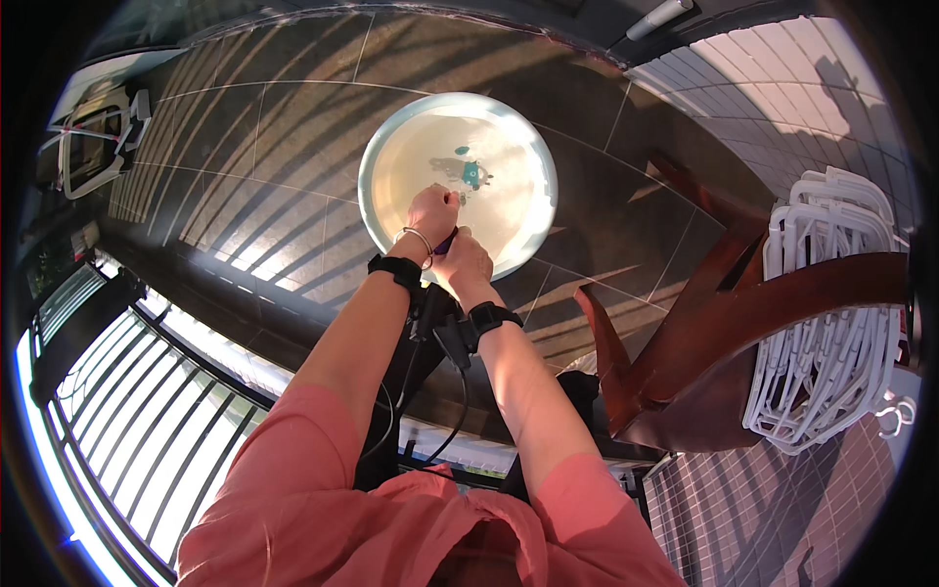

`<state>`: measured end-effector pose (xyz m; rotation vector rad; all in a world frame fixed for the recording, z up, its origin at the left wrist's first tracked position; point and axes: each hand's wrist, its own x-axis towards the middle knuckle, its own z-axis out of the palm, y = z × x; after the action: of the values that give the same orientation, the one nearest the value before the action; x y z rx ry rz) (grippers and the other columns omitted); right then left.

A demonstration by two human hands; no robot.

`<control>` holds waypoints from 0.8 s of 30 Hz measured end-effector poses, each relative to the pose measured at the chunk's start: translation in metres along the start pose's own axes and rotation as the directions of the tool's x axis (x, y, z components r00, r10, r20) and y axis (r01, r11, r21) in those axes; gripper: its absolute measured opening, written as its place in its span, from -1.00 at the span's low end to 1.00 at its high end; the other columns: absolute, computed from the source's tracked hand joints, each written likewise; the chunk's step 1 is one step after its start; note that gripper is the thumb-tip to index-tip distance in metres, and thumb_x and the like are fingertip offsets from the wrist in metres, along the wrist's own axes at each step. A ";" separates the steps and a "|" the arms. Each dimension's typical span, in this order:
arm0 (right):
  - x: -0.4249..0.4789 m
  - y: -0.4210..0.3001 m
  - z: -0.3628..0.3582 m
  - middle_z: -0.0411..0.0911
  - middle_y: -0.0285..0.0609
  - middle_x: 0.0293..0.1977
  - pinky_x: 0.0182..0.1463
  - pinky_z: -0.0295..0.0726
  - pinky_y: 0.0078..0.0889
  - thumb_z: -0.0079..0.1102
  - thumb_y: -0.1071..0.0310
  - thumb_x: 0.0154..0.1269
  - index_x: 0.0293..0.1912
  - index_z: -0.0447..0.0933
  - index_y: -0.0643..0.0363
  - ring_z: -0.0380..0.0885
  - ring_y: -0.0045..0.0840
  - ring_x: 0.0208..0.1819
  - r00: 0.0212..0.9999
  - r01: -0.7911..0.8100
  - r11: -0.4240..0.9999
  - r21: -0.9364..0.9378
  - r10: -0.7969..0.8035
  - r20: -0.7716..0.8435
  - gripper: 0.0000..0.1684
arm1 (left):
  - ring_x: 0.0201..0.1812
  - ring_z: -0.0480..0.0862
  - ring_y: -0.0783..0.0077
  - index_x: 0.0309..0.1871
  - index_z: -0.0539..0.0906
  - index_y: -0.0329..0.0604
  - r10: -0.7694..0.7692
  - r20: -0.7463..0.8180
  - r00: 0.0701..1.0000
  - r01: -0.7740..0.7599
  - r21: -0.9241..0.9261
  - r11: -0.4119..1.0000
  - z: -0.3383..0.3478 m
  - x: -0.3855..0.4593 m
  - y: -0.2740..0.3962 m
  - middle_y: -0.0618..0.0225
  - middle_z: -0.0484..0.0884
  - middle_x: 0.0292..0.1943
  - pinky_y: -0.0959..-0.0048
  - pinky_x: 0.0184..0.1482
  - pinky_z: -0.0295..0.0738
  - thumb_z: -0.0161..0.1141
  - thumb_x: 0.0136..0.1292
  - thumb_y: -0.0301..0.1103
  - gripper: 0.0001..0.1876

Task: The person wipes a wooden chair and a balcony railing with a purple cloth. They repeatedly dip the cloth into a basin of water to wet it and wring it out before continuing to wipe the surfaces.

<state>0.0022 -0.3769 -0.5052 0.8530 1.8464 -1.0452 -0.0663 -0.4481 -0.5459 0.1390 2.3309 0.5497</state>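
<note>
A pale round plastic basin (543, 213) stands on the floor before me and holds water. Over its near side, my left hand (431, 213) is curled into a fist, with a bracelet and a black strap at the wrist. Just below and to the right, my right hand (468, 263) is closed close against it. Between them shows a small dark purple item (445, 242), possibly cloth, gripped by both hands; most of it is hidden. Inside the basin, a teal cartoon figure (472, 173) appears on the bottom, beyond my left fist.
Dark floor tiles (293, 132) with striped shadows surround the basin. At right, a reddish-brown wooden chair (660, 367) carries many white plastic hangers (821, 367). A metal railing (147, 359) runs along the lower left. Black cables (463, 403) hang below my wrists.
</note>
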 end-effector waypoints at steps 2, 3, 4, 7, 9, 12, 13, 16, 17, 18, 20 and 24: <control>0.000 0.005 0.003 0.58 0.01 -0.10 0.07 0.55 -0.23 0.42 0.01 -0.02 0.01 0.44 0.19 0.59 -0.19 0.01 0.999 -0.017 0.998 0.065 0.013 0.052 -0.33 | -0.34 0.66 0.23 -0.21 0.65 -0.36 -0.068 0.072 0.995 0.081 -0.197 0.977 -0.003 -0.002 -0.011 0.15 0.67 -0.42 0.28 -0.17 0.54 0.18 0.29 0.04 -0.51; 0.001 0.015 0.009 0.58 0.01 -0.13 0.04 0.55 -0.20 0.41 -0.04 -0.02 -0.01 0.45 0.18 0.59 -0.17 -0.01 0.999 0.053 0.994 0.100 -0.052 -0.010 -0.32 | -0.32 0.67 0.23 -0.19 0.65 -0.40 -0.078 0.046 0.996 0.087 -0.242 0.966 -0.005 -0.007 -0.010 0.11 0.67 -0.41 0.30 -0.15 0.54 0.19 0.28 0.06 -0.47; -0.003 0.022 0.013 0.58 0.01 -0.15 0.01 0.55 -0.17 0.40 -0.10 -0.02 -0.03 0.47 0.17 0.59 -0.15 -0.04 0.990 0.131 0.983 0.126 -0.122 -0.075 -0.32 | -0.30 0.68 0.23 -0.18 0.64 -0.44 -0.091 0.013 0.996 0.091 -0.288 0.953 -0.009 -0.016 -0.007 0.07 0.68 -0.40 0.31 -0.13 0.54 0.21 0.26 0.08 -0.43; -0.023 0.032 0.010 0.59 0.01 -0.21 -0.04 0.55 -0.15 0.41 -0.21 -0.04 -0.10 0.54 0.18 0.60 -0.14 -0.11 0.942 0.264 0.962 0.071 -0.241 -0.232 -0.29 | -0.25 0.70 0.24 -0.15 0.64 -0.52 -0.060 0.052 0.997 0.067 -0.135 0.989 -0.027 -0.036 0.011 0.00 0.70 -0.35 0.38 -0.12 0.55 0.24 0.22 0.12 -0.35; -0.046 0.041 -0.005 0.61 0.04 -0.20 -0.03 0.56 -0.19 0.40 -0.19 -0.02 -0.15 0.56 0.19 0.62 -0.13 -0.13 0.942 0.308 0.942 0.137 -0.281 -0.184 -0.34 | -0.30 0.69 0.33 -0.15 0.65 -0.47 -0.106 0.182 0.978 0.117 -0.052 0.992 -0.046 -0.057 0.039 0.08 0.70 -0.37 0.40 -0.17 0.56 0.26 0.21 0.09 -0.40; -0.105 0.057 -0.042 0.62 0.07 -0.08 0.02 0.55 -0.27 0.38 -0.16 0.00 -0.04 0.55 0.23 0.62 -0.16 -0.06 0.970 0.205 0.919 0.337 -0.238 0.057 -0.29 | -0.33 0.65 0.48 -0.15 0.66 -0.41 -0.008 0.341 0.940 0.123 -0.318 0.940 -0.049 -0.095 0.056 0.21 0.70 -0.36 0.46 -0.25 0.54 0.27 0.23 -0.05 -0.53; -0.124 0.073 -0.047 0.62 0.06 -0.09 0.05 0.54 -0.26 0.39 -0.16 0.00 0.08 0.48 0.25 0.61 -0.16 -0.03 0.961 0.255 0.883 0.393 -0.277 -0.002 -0.19 | -0.32 0.64 0.51 -0.13 0.66 -0.41 0.023 0.366 0.930 0.115 -0.352 0.929 -0.051 -0.114 0.073 0.24 0.69 -0.33 0.48 -0.26 0.54 0.26 0.25 -0.11 -0.57; -0.183 0.130 -0.073 0.60 0.07 -0.05 0.08 0.53 -0.28 0.43 -0.16 -0.01 0.18 0.40 0.30 0.60 -0.19 0.01 0.936 0.317 0.794 0.519 -0.349 -0.037 -0.08 | -0.29 0.63 0.54 0.08 0.48 -0.31 0.048 0.661 0.749 0.379 -0.487 0.787 -0.042 -0.161 0.108 0.30 0.57 -0.20 0.56 -0.39 0.61 0.26 0.30 -0.23 -0.59; -0.202 0.155 -0.081 0.59 0.08 -0.04 0.09 0.53 -0.29 0.44 -0.15 -0.01 0.19 0.38 0.32 0.59 -0.21 0.02 0.918 0.348 0.736 0.580 -0.393 -0.051 -0.06 | -0.29 0.62 0.57 0.09 0.48 -0.29 0.084 0.707 0.702 0.428 -0.514 0.743 -0.038 -0.180 0.125 0.32 0.56 -0.21 0.58 -0.40 0.61 0.25 0.31 -0.25 -0.61; -0.221 0.178 -0.085 0.57 0.06 -0.01 0.14 0.51 -0.34 0.45 -0.15 -0.01 0.22 0.33 0.36 0.59 -0.29 0.03 0.910 0.339 0.652 0.678 -0.409 -0.063 -0.01 | -0.30 0.61 0.59 0.10 0.48 -0.27 0.124 0.746 0.655 0.403 -0.483 0.777 -0.034 -0.198 0.147 0.34 0.55 -0.20 0.60 -0.40 0.59 0.25 0.31 -0.26 -0.61; -0.259 0.225 -0.089 0.56 -0.03 0.00 0.17 0.49 -0.35 0.44 -0.08 0.08 0.26 0.30 0.33 0.55 -0.40 0.06 0.870 0.379 0.414 0.828 -0.463 -0.166 -0.06 | -0.37 0.57 0.65 0.12 0.47 -0.22 0.204 0.788 0.580 0.380 -0.483 0.789 -0.019 -0.237 0.184 0.42 0.53 -0.23 0.69 -0.42 0.50 0.25 0.30 -0.28 -0.61; -0.334 0.312 -0.088 0.55 -0.25 -0.11 0.04 0.49 -0.54 0.17 0.11 0.39 0.21 0.39 0.26 0.50 -0.64 -0.09 0.891 0.350 0.042 0.936 -0.321 -0.320 -0.45 | 0.07 0.48 0.53 0.24 0.39 -0.23 0.351 0.873 0.339 0.370 -0.467 0.803 0.024 -0.301 0.261 0.35 0.44 0.04 0.58 0.12 0.36 0.13 -0.06 -0.62 -0.34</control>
<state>0.3789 -0.2175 -0.2825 1.1156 1.0957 -2.7874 0.1554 -0.2803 -0.2592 0.0940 0.8730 0.8800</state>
